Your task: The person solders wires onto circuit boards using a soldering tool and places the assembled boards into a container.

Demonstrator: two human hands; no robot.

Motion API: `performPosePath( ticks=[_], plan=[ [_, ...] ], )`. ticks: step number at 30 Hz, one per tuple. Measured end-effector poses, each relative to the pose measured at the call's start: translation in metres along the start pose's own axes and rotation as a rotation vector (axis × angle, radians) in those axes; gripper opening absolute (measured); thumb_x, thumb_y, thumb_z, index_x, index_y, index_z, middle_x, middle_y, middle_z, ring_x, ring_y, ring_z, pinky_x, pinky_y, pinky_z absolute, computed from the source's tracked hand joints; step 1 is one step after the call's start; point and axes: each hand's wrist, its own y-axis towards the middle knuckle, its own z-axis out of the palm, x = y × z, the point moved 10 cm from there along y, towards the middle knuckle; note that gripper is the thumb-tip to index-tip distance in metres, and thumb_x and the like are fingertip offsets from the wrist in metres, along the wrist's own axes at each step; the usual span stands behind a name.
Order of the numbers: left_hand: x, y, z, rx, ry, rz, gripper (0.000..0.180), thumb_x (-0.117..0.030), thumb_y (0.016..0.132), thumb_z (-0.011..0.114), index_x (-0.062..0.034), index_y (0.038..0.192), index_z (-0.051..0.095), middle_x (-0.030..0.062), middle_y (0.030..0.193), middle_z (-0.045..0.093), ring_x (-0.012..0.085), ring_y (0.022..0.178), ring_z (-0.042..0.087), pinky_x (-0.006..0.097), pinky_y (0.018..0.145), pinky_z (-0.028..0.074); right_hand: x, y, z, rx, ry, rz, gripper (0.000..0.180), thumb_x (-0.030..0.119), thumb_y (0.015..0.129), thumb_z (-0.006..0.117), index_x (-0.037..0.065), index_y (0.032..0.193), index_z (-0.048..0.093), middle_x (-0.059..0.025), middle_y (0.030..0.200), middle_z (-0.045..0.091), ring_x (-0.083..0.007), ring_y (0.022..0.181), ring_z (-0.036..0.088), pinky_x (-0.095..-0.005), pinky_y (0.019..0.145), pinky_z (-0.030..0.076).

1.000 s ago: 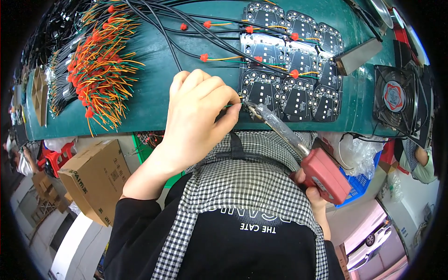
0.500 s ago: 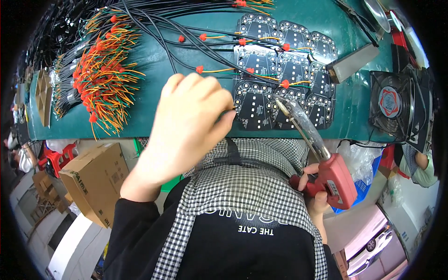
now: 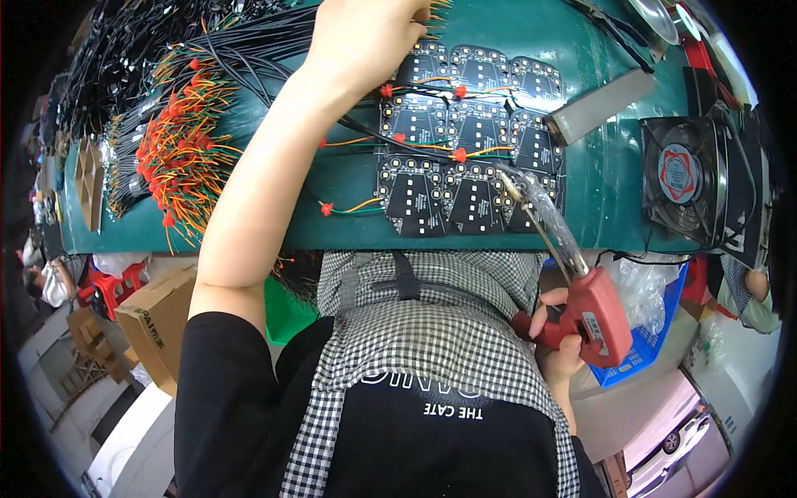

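A green mat-covered tabletop (image 3: 598, 133) spans the upper field; below its near edge the room shows a brown cardboard box (image 3: 158, 319), a blue plastic crate (image 3: 643, 349) and pale flooring. A grid of black printed circuit boards studded with small pale components (image 3: 469, 141) lies at the centre of the tabletop, crossed by thin orange, green and black wires with red sleeved ends (image 3: 419, 145). To the left lies a dense bundle of black cables ending in orange and red leads (image 3: 178, 153); to the right stand a flat grey metal bar (image 3: 599, 105) and a black square cooling fan with a red hub (image 3: 685, 178). The left hand (image 3: 369, 33) reaches across the boards to the far edge, its grip closed on wire ends at the top rim, though the fingertips are partly cut off; the forearm hides part of the wiring. The right hand (image 3: 558, 336), held off the tabletop's near edge, has its grip clamped on a red pistol-shaped soldering iron (image 3: 594, 311), whose long metal tip rests over the lower right boards.
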Motion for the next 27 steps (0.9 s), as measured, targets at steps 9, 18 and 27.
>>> performPosePath(
  ticks=[9,18,27],
  plan=[
    [-0.047,-0.049,-0.034,-0.185,-0.24,0.376,0.017,-0.001,0.069,0.066,-0.0048,0.085,0.067,0.0078,0.08,0.063,0.023,0.069,0.06,0.032,0.065,0.049,-0.017,-0.012,-0.013,0.052,0.1,0.127,0.082,0.059,0.072,0.067,-0.003,0.12,0.046,-0.0161,0.107,0.058,-0.0161,0.065,0.054,-0.0269,0.057,0.045],
    [-0.096,-0.139,-0.022,-0.084,-0.149,0.476,0.036,-0.007,0.051,0.062,-0.0017,0.086,0.068,0.0041,0.076,0.058,0.0181,0.065,0.057,0.029,0.053,0.047,-0.016,-0.016,-0.002,0.148,0.065,0.13,0.079,0.055,0.075,0.068,-0.004,0.121,0.043,-0.0158,0.098,0.058,-0.0155,0.059,0.051,-0.0251,0.051,0.041],
    [-0.095,-0.141,-0.019,-0.095,-0.106,0.451,0.034,-0.011,0.052,0.06,-0.0036,0.085,0.068,0.0029,0.077,0.058,0.0167,0.068,0.057,0.027,0.053,0.046,-0.028,-0.019,-0.007,0.242,0.006,0.088,0.09,0.046,0.07,0.077,-0.009,0.129,0.039,-0.0137,0.087,0.065,-0.0155,0.061,0.059,-0.027,0.059,0.048]
  ],
)
